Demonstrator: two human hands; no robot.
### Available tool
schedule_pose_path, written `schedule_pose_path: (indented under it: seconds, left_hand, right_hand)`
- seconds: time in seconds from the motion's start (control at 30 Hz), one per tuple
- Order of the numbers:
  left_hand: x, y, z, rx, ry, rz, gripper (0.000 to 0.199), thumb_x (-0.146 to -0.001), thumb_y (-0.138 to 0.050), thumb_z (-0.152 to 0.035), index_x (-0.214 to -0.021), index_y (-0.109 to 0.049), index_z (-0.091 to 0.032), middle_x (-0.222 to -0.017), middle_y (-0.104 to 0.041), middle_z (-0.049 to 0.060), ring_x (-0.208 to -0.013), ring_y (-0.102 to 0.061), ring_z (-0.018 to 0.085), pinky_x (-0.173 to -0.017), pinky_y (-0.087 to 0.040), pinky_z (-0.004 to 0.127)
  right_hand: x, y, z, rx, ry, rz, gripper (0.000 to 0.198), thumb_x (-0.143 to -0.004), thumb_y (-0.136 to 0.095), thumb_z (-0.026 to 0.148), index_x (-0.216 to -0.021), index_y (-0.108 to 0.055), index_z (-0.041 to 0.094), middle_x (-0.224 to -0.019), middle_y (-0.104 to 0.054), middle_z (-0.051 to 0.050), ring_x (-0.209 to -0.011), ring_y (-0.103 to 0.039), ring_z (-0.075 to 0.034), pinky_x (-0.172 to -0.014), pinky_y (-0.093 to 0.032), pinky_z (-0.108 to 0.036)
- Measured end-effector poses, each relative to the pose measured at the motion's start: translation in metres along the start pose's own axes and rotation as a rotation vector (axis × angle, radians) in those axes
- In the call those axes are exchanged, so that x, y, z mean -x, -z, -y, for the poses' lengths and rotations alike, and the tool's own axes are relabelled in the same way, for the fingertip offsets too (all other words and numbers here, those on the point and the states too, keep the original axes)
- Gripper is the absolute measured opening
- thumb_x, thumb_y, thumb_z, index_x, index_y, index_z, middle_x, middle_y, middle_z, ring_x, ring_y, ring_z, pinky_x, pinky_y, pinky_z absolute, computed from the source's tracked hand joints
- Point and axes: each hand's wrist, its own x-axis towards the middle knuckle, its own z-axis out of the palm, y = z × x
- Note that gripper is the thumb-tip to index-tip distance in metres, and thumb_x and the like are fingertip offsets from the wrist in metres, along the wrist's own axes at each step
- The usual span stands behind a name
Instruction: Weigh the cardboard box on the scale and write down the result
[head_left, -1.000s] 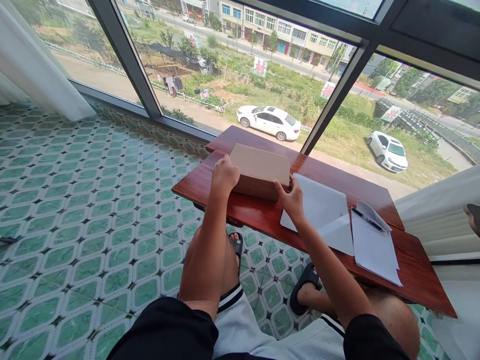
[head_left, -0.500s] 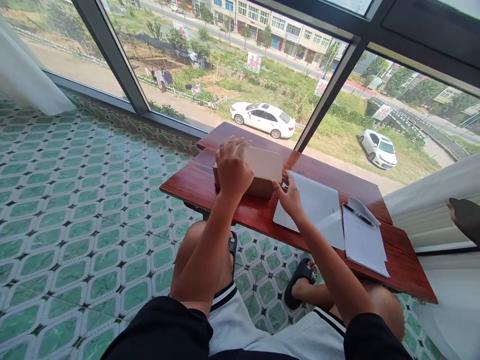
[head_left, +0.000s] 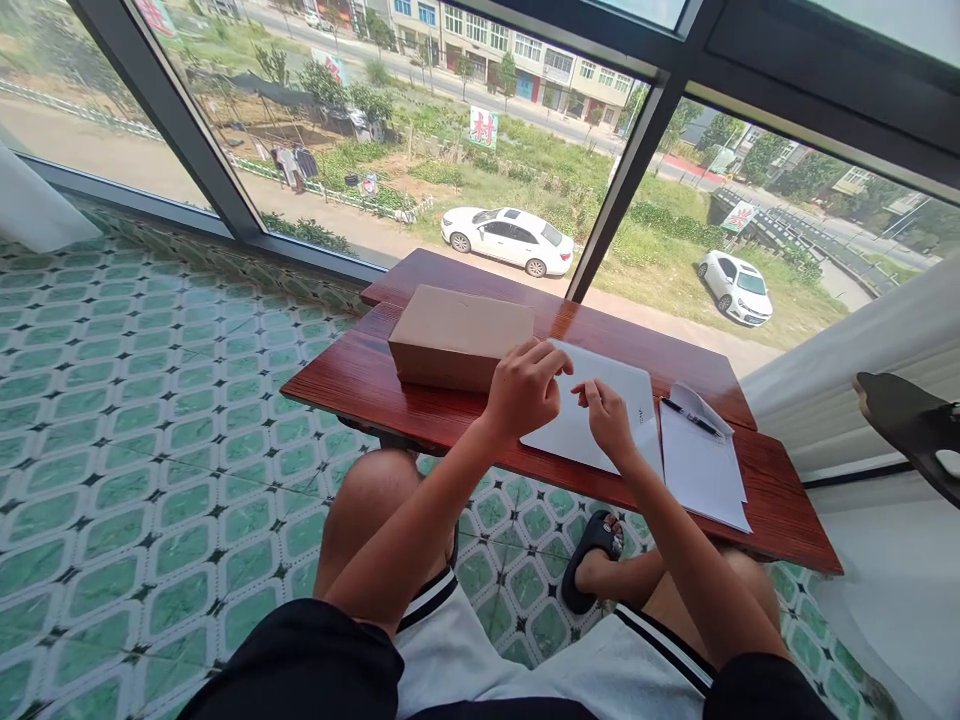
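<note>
My left hand (head_left: pixel 527 388) is raised in front of the right end of a closed brown cardboard box (head_left: pixel 459 330). Its fingers curl inward and hide whatever may lie in the palm. Facing it, my right hand (head_left: pixel 604 415) is drawn together with bent fingers. A small gap separates the two hands, and any small thing in the right fingertips is too small to make out. Both hover over a flat white board-like sheet (head_left: pixel 622 385) with a small dark mark near its right side. The box rests on the red-brown wooden table (head_left: pixel 337 365).
White papers (head_left: pixel 701 475) lie at the table's right, with a black pen (head_left: pixel 691 417) across their top. A tall window with a dark frame (head_left: pixel 619 180) stands behind the table. A dark curved object (head_left: pixel 904 425) juts in from the right, by a pale curtain (head_left: pixel 825 350).
My left hand has let go of the box top and moved right. My right hand has left the box's right corner and moved slightly right and down. The view has shifted slightly.
</note>
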Motion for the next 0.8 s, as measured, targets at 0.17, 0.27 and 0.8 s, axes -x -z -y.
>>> schedule_pose_path:
  seconds: [0.17, 0.27, 0.8]
  left_hand:
    - [0.01, -0.02, -0.015, -0.02, -0.108, 0.108, 0.029, -0.071, -0.046, 0.001, -0.082, -0.059, -0.022, -0.078, -0.063, 0.0, -0.082, -0.052, 0.019, -0.074, -0.04, 0.034]
    - [0.017, -0.032, -0.023, -0.03, -0.147, 0.192, 0.029, -0.072, -0.047, 0.0, -0.085, -0.059, -0.022, -0.082, -0.064, 0.0, -0.085, -0.052, 0.019, -0.075, -0.04, 0.035]
    - [0.062, -0.08, -0.068, -0.101, -0.506, 0.516, 0.013, -0.084, -0.045, -0.01, -0.083, -0.055, -0.019, -0.083, -0.06, 0.004, -0.08, -0.047, 0.02, -0.071, -0.034, 0.036]
  right_hand:
    - [0.021, 0.022, -0.019, 0.111, 0.033, 0.051, 0.044, -0.103, -0.034, 0.045, -0.081, -0.062, 0.019, -0.068, -0.051, 0.0, -0.064, -0.048, -0.015, -0.067, -0.034, -0.029]
    - [0.031, 0.036, -0.027, 0.156, 0.085, 0.108, 0.042, -0.103, -0.036, 0.043, -0.079, -0.06, 0.019, -0.069, -0.054, 0.0, -0.066, -0.049, -0.015, -0.069, -0.033, -0.03]
    - [0.048, 0.095, -0.055, 0.447, 0.24, 0.317, 0.031, -0.097, -0.04, 0.027, -0.069, -0.034, 0.018, -0.065, -0.043, 0.0, -0.062, -0.034, -0.013, -0.061, -0.019, -0.031]
